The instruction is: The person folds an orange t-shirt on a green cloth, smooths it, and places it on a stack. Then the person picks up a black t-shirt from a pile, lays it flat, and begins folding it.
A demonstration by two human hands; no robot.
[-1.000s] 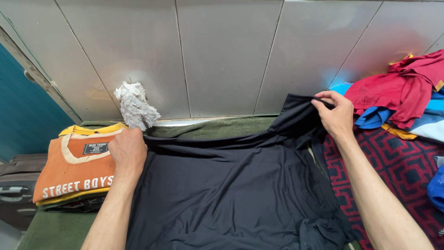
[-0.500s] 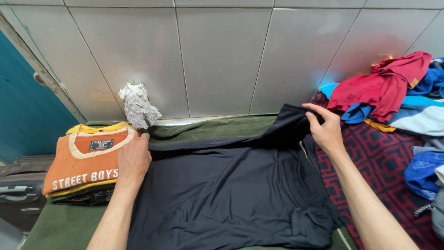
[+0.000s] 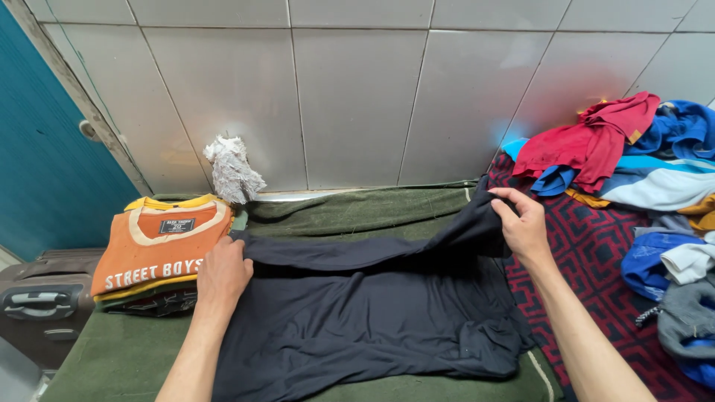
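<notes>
A black garment (image 3: 365,320) lies spread on a green cloth-covered surface (image 3: 350,208). My left hand (image 3: 222,272) grips its far left corner, close to a folded orange shirt (image 3: 160,246) on top of a small stack. My right hand (image 3: 523,227) pinches the garment's far right corner and lifts it slightly off the surface. The far edge of the garment is stretched between the two hands and is folding toward me.
A pile of loose red, blue and grey clothes (image 3: 633,156) lies at the right on a red patterned mat (image 3: 596,253). A crumpled white rag (image 3: 232,170) leans on the tiled wall. A dark suitcase (image 3: 37,298) stands at the left by a teal door.
Both hands have pulled the garment's far edge toward me, and the right hand has lowered and moved nearer. The camera view has tilted, which shows more of the clothes pile.
</notes>
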